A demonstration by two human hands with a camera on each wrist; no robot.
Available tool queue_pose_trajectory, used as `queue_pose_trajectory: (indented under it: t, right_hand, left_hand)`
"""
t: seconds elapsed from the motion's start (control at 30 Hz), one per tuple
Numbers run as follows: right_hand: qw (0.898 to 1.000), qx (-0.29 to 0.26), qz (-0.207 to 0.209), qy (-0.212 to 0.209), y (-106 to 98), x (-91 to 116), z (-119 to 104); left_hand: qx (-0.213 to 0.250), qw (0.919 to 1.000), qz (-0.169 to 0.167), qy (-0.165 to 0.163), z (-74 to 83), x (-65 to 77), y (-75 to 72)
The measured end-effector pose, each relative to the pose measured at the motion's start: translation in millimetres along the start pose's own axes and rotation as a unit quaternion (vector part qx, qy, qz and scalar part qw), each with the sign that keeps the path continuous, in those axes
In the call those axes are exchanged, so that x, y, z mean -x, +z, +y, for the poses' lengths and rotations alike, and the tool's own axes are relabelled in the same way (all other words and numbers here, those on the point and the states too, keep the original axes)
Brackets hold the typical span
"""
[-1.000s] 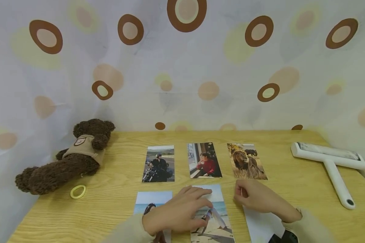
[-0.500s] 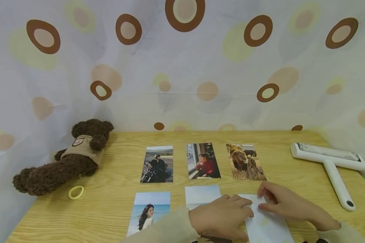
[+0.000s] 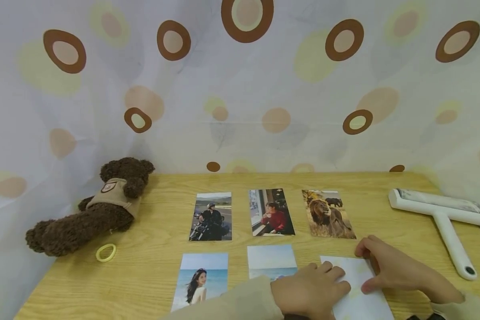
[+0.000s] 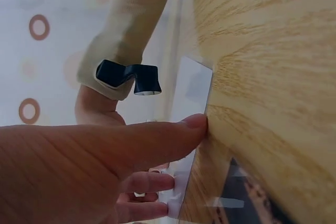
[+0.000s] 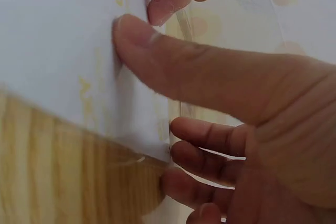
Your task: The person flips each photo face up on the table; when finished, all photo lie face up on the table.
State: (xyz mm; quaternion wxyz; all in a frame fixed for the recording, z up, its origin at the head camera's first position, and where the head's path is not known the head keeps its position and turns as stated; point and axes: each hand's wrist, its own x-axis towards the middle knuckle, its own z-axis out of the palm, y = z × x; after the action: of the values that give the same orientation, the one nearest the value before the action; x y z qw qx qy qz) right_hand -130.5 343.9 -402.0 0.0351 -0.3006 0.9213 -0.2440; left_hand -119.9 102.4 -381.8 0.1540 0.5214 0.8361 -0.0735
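A photo card (image 3: 364, 306) lies with its white, faintly yellow-marked back up near the table's front edge. My left hand (image 3: 312, 289) touches its left side, thumb and fingers extended; in the left wrist view the thumb (image 4: 173, 137) lies against the card's edge. On the other side, my right hand (image 3: 400, 271) touches the card's right edge. Its thumb (image 5: 139, 35) rests on the white surface in the right wrist view, other fingers by the edge. Left of it lies a beach photo (image 3: 270, 262), partly hidden by my left hand, then a photo of a person by the sea (image 3: 202, 280).
Behind lies a row of photos: a motorcyclist (image 3: 210, 218), a person in red (image 3: 272, 213) and a lion (image 3: 328, 215). A brown teddy bear (image 3: 104, 200) and yellow ring (image 3: 106, 252) lie left. A white lint roller (image 3: 444, 218) lies right on the wooden table (image 3: 144, 275).
My left hand has moved right from the beach photo to the white-backed card. My right hand has shifted right and nearer, from the card's far left corner to its right edge.
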Motion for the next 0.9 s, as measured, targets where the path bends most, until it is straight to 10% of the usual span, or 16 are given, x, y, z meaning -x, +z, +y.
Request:
queue_pose_trajectory:
  t: [0.17,0.47,0.67,0.8,0.9]
  right_hand:
    - [0.998,-0.019,-0.025,0.053,-1.1,4.5,1.4]
    - [0.997,-0.018,0.024,0.069,2.5,4.1,-5.3]
    - [0.996,-0.064,0.023,0.059,1.4,2.3,-5.9]
    - [0.997,-0.055,0.052,0.029,3.3,2.1,-4.3]
    - [0.996,-0.052,0.071,0.007,4.4,2.5,-3.9]
  left_hand:
    - [0.004,0.9999,0.004,-0.011,0.3,-1.4,1.2]
    - [-0.036,0.9867,0.081,-0.136,0.2,7.2,5.3]
    - [0.118,0.9781,0.128,-0.114,-7.5,4.4,3.4]
    - [0.263,0.9497,0.149,-0.082,-13.9,3.4,0.4]
    - [0.398,0.9008,0.164,-0.057,-20.5,5.2,0.3]
